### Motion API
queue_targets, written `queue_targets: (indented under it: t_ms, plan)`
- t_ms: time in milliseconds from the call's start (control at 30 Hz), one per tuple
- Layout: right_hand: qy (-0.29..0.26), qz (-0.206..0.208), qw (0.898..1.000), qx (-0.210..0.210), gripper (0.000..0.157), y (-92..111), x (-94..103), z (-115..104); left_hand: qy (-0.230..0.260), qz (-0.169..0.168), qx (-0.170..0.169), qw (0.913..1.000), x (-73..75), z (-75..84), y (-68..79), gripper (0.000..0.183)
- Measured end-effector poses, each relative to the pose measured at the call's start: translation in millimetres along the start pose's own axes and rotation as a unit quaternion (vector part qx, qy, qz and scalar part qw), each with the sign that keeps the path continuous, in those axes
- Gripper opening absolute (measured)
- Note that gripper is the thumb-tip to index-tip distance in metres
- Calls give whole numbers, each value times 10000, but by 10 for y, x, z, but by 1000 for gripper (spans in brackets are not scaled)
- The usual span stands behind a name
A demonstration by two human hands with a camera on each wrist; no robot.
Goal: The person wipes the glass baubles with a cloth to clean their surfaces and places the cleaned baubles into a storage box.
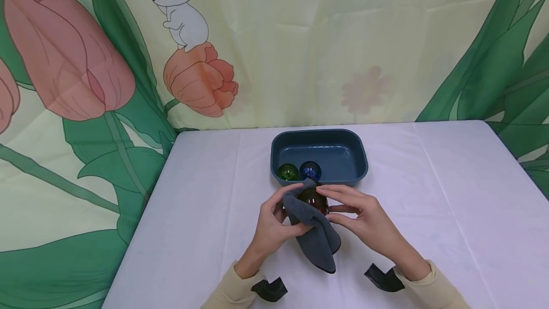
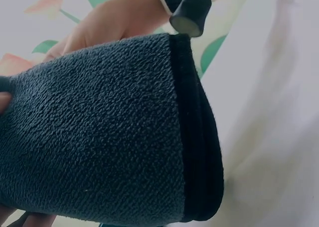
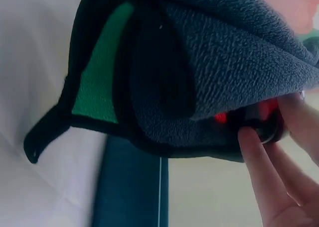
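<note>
A dark red glass ball (image 1: 316, 200) is held up in front of the tray, partly wrapped in a grey-blue cloth (image 1: 316, 235) with black edging. My left hand (image 1: 274, 225) grips the cloth against the ball's left side, thumb in front and fingers behind. My right hand (image 1: 364, 209) holds the bare right side of the ball between thumb and fingertips. In the right wrist view, the red ball (image 3: 266, 110) shows under a cloth fold beside the fingers, and a green patch (image 3: 102, 70) is visible on the cloth. The cloth (image 2: 94, 132) hides the ball in the left wrist view.
Behind the hands stands a dark blue rectangular tray (image 1: 319, 132) on the white-covered table (image 1: 206, 204). A green glass ball (image 1: 288, 171) and a blue glass ball (image 1: 310, 170) lie in its front left part. A printed curtain (image 1: 291, 61) hangs behind the table.
</note>
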State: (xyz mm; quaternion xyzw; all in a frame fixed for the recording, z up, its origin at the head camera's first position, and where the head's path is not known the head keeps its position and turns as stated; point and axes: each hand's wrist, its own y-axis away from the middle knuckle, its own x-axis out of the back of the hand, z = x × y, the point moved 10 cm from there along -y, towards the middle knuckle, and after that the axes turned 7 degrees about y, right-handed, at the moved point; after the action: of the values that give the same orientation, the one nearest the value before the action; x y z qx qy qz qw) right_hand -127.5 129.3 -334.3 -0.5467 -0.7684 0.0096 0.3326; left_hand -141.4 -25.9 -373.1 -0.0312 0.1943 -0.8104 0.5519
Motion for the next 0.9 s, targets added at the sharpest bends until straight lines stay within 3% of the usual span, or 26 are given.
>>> queue_targets:
  t_ms: [167,233,333,400,533,700,900]
  plan:
    - [540,-87,9985,32,64,-2,-5,-15,-58,84,-54,9999,18,-1,2,63]
    - [828,-81,9961,275,65,1,0,-73,-78,93,-93,9999,21,10,-2,63]
    - [1146,-42,9895,879,51,14,-1,-189,-74,79,-153,9998,18,27,-11,63]
    - [1221,-16,9843,1271,42,24,-9,-254,-46,61,-162,9998,12,32,-17,63]
    - [1303,70,9771,1680,41,38,-16,-312,-41,33,-132,9999,2,25,-14,62]
    - [1306,52,9792,1552,41,37,-18,-294,-68,20,-71,9999,3,2,-6,62]
    - [827,8,9953,499,50,0,-8,-130,-46,-4,-158,9999,3,3,-4,62]
